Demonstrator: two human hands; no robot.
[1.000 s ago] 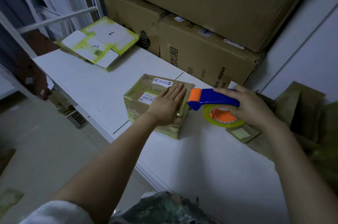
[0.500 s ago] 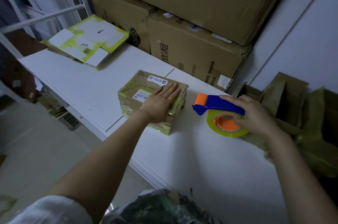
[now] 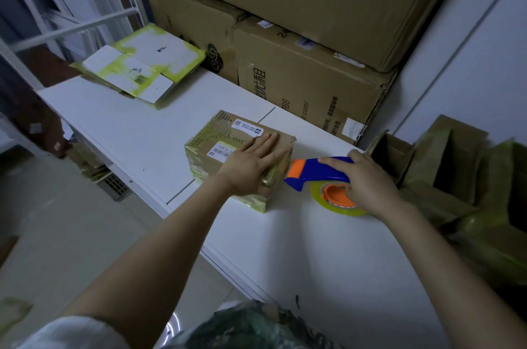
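The small taped parcel [image 3: 219, 135] sits on the white desk [image 3: 313, 257], the left hand [image 3: 251, 167] lying flat on its top, fingers straight, pressing rather than gripping; it looks light and fairly stiff, though its glossy tape wrap is probably slippery, so a palm on top or a hold across opposite edges seems safest. The right hand [image 3: 368, 182] curls round the blue tape dispenser [image 3: 310, 174], which rests on the desk just beside the parcel; it looks like rigid plastic, best held by its handle, clear of the orange nose.

1. A white table [image 3: 128, 126] stands against a white wall [image 3: 470, 63].
2. Big cardboard boxes [image 3: 308, 77] are stacked at its back.
3. A white metal frame [image 3: 71, 30] rises at left.
4. The pale floor [image 3: 57, 223] lies in dim light.
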